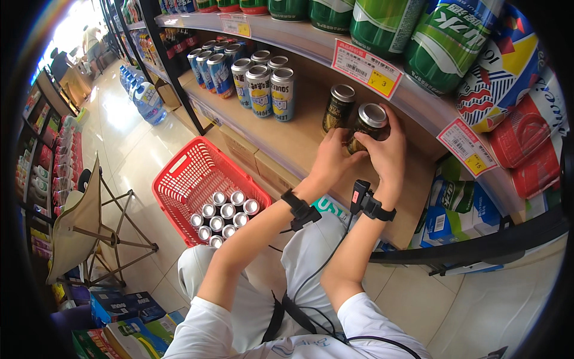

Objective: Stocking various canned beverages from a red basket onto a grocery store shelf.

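Both my hands are around a black and gold drink can [371, 117] over the lower wooden shelf [296, 139]. My right hand [389, 141] grips its right side, with thumb in front and fingers behind. On its lower left side is my left hand [334, 155], whose fingertips are partly hidden. Whether the can's base touches the shelf cannot be seen. A matching can [339, 105] stands upright just to the left, close to my left fingers. By my left knee, a red plastic basket [202, 146] on the floor holds several cans [216, 223], their silver tops up.
Lemon-printed cans [259, 92] and blue cans [219, 74] stand further left on the shelf. The upper shelf edge with price tags [367, 67] overhangs my hands. A folding chair [80, 229] and large water bottles [148, 101] occupy the aisle. Two people are far off.
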`<state>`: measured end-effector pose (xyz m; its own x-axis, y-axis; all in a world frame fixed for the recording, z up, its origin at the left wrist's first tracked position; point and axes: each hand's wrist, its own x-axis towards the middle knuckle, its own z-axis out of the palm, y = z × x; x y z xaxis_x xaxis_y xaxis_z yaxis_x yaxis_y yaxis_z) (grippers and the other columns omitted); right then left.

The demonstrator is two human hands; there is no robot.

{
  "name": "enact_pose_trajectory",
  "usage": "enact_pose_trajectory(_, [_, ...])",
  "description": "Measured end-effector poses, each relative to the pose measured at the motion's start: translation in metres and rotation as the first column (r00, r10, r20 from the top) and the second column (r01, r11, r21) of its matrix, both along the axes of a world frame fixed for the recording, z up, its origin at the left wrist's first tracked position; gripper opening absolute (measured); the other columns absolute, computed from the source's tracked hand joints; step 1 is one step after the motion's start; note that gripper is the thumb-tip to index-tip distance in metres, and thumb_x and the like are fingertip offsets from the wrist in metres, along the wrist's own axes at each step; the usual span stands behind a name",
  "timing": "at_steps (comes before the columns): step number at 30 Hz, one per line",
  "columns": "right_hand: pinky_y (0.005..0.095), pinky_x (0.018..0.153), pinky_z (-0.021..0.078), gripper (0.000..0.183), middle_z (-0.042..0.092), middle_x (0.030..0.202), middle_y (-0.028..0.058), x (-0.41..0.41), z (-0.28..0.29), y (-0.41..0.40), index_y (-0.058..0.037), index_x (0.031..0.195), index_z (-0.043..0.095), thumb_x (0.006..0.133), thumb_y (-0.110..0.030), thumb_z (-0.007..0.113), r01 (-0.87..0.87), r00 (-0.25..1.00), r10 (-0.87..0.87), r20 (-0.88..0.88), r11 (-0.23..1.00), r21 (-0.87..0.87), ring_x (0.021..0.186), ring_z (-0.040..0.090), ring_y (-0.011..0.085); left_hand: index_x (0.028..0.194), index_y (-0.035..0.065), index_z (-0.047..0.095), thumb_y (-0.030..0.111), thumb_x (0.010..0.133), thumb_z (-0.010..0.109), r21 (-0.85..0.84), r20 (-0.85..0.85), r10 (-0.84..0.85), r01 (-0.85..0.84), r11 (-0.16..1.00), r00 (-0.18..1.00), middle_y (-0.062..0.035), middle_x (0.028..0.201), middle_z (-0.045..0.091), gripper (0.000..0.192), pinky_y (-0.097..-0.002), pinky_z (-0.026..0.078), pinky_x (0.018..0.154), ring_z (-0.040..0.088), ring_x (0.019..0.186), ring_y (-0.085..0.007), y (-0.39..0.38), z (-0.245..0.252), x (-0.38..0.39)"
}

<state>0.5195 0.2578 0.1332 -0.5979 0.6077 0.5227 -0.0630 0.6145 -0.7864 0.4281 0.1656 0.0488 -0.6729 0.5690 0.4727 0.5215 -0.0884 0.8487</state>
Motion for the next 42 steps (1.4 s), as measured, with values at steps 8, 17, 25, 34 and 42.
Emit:
enact_pose_trajectory(8, [0.0356, 0.104, 0.0475, 0.076, 0.067, 0.129, 0.0156, -0.026, -0.04, 0.043, 0.0004, 0.142, 0.054, 0.072, -0.001, 0.084, 0.069, 0.997, -0.067, -0.025, 0.996, 0.054, 0.121, 0.062, 0.0235, 0.112, -0.006, 0.061, 0.023, 0.074, 0.091, -0.044, -0.011, 0.131, -0.131, 0.99, 0.991, -0.022, 0.102, 0.068, 0.057, -0.0434, 0.057, 0.082, 0.07, 0.094, -0.0372, 0.029, -0.014, -0.01])
enact_pose_trajectory(17, [0.0347, 0.103, 0.0493, 0.074, 0.066, 0.13, 0.0127, -0.033, -0.05, 0.051, -0.0002, 0.144, 0.051, 0.077, 0.004, 0.081, 0.009, 0.999, -0.01, -0.034, 0.999, -0.039, 0.119, 0.062, 0.0211, 0.099, -0.0023, 0.064, 0.024, 0.075, 0.088, -0.059, -0.089, 0.162, -0.168, 0.984, 0.983, -0.0198, 0.088, 0.069, 0.043, -0.0435, 0.054, 0.071, 0.069, 0.081, -0.0371, 0.03, -0.017, -0.017])
enact_pose_trajectory(25, [0.0346, 0.105, 0.0481, 0.071, 0.065, 0.129, 0.0109, -0.033, -0.051, 0.055, -0.0006, 0.142, 0.052, 0.077, 0.005, 0.081, 0.008, 1.0, -0.008, 0.028, 1.0, -0.014, 0.119, 0.062, 0.0213, 0.098, -0.002, 0.065, 0.028, 0.076, 0.088, -0.126, -0.178, 0.182, -0.206, 0.97, 0.967, -0.0183, 0.085, 0.07, 0.044, -0.0447, 0.054, 0.072, 0.07, 0.082, -0.0345, 0.029, -0.008, -0.018])
enact_pose_trajectory(34, [0.0445, 0.103, 0.0479, 0.069, 0.067, 0.126, 0.0188, -0.026, -0.006, -0.002, -0.0085, 0.145, 0.054, 0.084, -0.027, 0.08, 0.308, 0.942, -0.325, 0.086, 0.936, 0.169, 0.119, 0.063, 0.0352, 0.099, -0.005, 0.072, 0.041, 0.093, 0.076, -0.329, 0.402, -0.275, 0.418, 0.847, 0.873, -0.0081, 0.087, 0.075, 0.047, -0.0284, 0.059, 0.073, 0.074, 0.081, -0.0147, -0.079, 0.035, -0.083])
enact_pose_trajectory(42, [0.0452, 0.088, 0.0494, 0.025, 0.069, 0.095, 0.0117, -0.086, -0.002, -0.121, -0.0058, 0.107, 0.07, 0.086, -0.017, 0.077, 0.135, 0.99, -0.135, -0.029, 0.912, 0.388, 0.094, 0.064, 0.0333, 0.102, -0.002, 0.075, 0.041, 0.095, 0.07, -0.714, 0.387, -0.116, 0.377, 0.589, 0.915, -0.0086, 0.092, 0.076, 0.044, -0.0302, 0.059, 0.077, 0.073, 0.083, -0.0165, -0.236, -0.042, -0.181])
